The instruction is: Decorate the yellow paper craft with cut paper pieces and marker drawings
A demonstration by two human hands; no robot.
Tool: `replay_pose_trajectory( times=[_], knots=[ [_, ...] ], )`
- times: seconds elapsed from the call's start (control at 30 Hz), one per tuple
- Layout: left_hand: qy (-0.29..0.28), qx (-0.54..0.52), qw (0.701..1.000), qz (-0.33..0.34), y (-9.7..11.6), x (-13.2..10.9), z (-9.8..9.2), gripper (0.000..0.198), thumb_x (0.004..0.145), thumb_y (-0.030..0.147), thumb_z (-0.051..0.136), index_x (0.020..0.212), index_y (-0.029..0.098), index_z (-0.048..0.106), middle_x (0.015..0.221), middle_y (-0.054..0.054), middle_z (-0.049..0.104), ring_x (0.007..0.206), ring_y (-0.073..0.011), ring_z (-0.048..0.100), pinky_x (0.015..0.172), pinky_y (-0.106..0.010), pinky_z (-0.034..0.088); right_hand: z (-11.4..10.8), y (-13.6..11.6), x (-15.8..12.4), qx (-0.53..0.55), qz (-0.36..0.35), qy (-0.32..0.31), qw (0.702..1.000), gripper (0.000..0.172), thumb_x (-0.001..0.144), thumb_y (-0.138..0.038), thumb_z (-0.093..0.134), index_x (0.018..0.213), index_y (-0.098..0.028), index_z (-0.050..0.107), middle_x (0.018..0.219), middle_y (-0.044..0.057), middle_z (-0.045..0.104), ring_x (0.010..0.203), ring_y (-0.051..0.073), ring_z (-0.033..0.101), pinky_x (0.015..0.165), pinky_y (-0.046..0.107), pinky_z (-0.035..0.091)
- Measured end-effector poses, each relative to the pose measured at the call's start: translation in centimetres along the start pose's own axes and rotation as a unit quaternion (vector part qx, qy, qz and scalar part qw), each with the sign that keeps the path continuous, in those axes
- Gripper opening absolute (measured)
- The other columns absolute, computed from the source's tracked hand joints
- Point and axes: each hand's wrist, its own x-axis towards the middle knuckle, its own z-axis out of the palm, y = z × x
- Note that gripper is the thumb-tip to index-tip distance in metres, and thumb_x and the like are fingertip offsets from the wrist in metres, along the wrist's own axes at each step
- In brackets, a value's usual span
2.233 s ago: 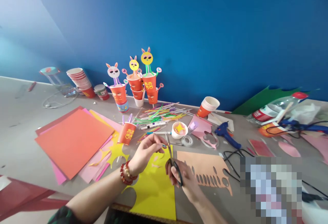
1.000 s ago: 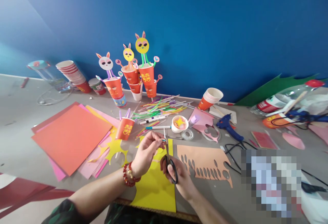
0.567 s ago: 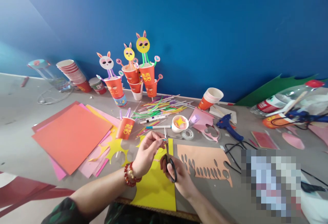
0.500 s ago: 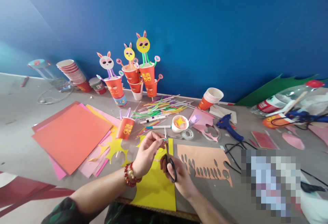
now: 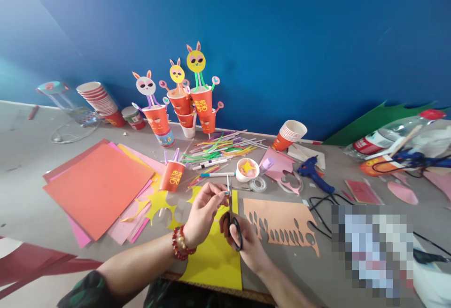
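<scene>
My left hand (image 5: 202, 214), with red beads at its wrist, is closed in a pinch on a tiny piece of paper (image 5: 226, 193) with a bluish mark. In my right hand (image 5: 250, 244) are black-handled scissors (image 5: 238, 237), gripped by the loops with the blades pointing away from me. The blades meet the piece at my left fingertips; the exact cutting point is too small to make out. Below both hands lies a yellow sheet (image 5: 218, 265) with rounded cutouts. An orange sheet (image 5: 278, 209) with several oval holes is just right of the scissors.
Coloured sheets (image 5: 102, 190) are piled at left. Rabbit-faced cup figures (image 5: 202, 99) stand near the blue wall, behind loose pipe cleaners (image 5: 225, 146). A white cup of scraps (image 5: 247, 171), a tape roll (image 5: 259, 184) and a blue glue gun (image 5: 315, 174) with a black cord lie farther right.
Both hands stay in nearly the same place. The scissors' blades have shifted very slightly at the small piece of paper.
</scene>
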Motion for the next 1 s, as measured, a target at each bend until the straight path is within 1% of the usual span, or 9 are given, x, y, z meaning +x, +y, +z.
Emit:
replay_pose_trajectory(
  times=[0.17,0.27,0.37,0.43,0.57,0.73,0.87,0.93,1.0],
  knots=[
    [-0.005,-0.012,1.000,-0.001,0.1,0.0,0.1,0.021,0.087,0.032,0.069,0.078,0.017,0.058,0.096,-0.003,0.059,0.071,-0.0100,0.054,0.073,-0.025,0.046,-0.1,0.4,0.1,-0.019,-0.035,0.052,0.998,0.054,0.086,-0.068,0.059,0.064,-0.019,0.051,0.062,-0.001,0.045,0.053,0.012,0.036,0.049,0.026,0.026],
    [-0.014,-0.002,1.000,-0.007,0.4,0.2,0.0,0.021,0.086,0.031,0.069,0.077,0.016,0.057,0.095,-0.003,0.059,0.071,-0.0101,0.054,0.072,-0.026,0.046,-0.7,0.1,0.1,-0.017,-0.074,0.099,0.992,0.046,0.086,-0.060,0.065,0.065,-0.019,0.056,0.068,0.001,0.050,0.058,0.014,0.042,0.053,0.026,0.033],
    [-0.071,0.058,0.996,-0.016,1.0,0.5,-0.4,0.020,0.086,0.031,0.069,0.078,0.016,0.057,0.094,-0.004,0.061,0.074,-0.0118,0.055,0.074,-0.026,0.045,-1.6,-0.7,0.2,-0.039,-0.115,0.157,0.980,0.027,0.084,-0.044,0.072,0.075,-0.020,0.065,0.085,0.004,0.059,0.076,0.019,0.054,0.067,0.028,0.042],
    [-0.116,0.101,0.988,-0.020,1.2,0.7,-0.6,0.021,0.086,0.031,0.068,0.077,0.016,0.056,0.094,-0.005,0.061,0.079,-0.0139,0.055,0.074,-0.026,0.044,-2.2,-1.1,0.3,-0.047,-0.126,0.181,0.974,0.017,0.082,-0.037,0.074,0.080,-0.021,0.068,0.091,0.005,0.061,0.086,0.022,0.056,0.073,0.029,0.044],
    [-0.190,0.165,0.967,-0.040,1.0,1.0,-1.0,0.023,0.087,0.033,0.066,0.076,0.017,0.054,0.089,-0.004,0.060,0.076,-0.0136,0.054,0.066,-0.024,0.041,-2.8,-1.4,0.6,-0.045,-0.111,0.174,0.977,0.015,0.078,-0.032,0.076,0.077,-0.020,0.068,0.089,0.004,0.058,0.076,0.018,0.054,0.065,0.025,0.043],
    [-0.221,0.273,0.936,-0.028,1.4,1.4,-1.2,0.017,0.088,0.031,0.063,0.081,0.016,0.059,0.088,-0.005,0.064,0.074,-0.0141,0.057,0.066,-0.025,0.045,-3.1,-1.3,0.8,-0.064,-0.121,0.154,0.979,0.020,0.076,-0.032,0.077,0.070,-0.019,0.064,0.081,0.002,0.057,0.070,0.016,0.052,0.058,0.024,0.041],
    [-0.184,0.338,0.923,0.021,3.1,1.9,-1.7,0.015,0.091,0.029,0.060,0.098,0.016,0.063,0.100,-0.008,0.067,0.088,-0.0181,0.063,0.078,-0.029,0.049,-3.9,-1.1,0.9,-0.056,-0.152,0.211,0.964,0.023,0.079,-0.036,0.075,0.071,-0.018,0.063,0.084,0.004,0.059,0.074,0.018,0.054,0.063,0.027,0.044],
    [-0.151,0.352,0.923,0.038,4.1,2.1,-2.2,0.016,0.094,0.029,0.057,0.100,0.016,0.063,0.100,-0.008,0.067,0.090,-0.0189,0.064,0.078,-0.029,0.050,-4.3,-0.8,0.9,-0.043,-0.156,0.237,0.958,0.023,0.080,-0.037,0.075,0.072,-0.018,0.063,0.085,0.004,0.060,0.072,0.017,0.054,0.063,0.027,0.044],
    [-0.142,0.392,0.907,0.054,5.0,2.0,-2.5,0.014,0.095,0.028,0.055,0.098,0.017,0.063,0.097,-0.006,0.068,0.088,-0.0186,0.064,0.077,-0.029,0.050,-4.5,-0.6,0.9,-0.038,-0.154,0.252,0.955,0.022,0.079,-0.035,0.076,0.073,-0.018,0.064,0.085,0.004,0.060,0.071,0.017,0.054,0.062,0.027,0.044]
  ],
)
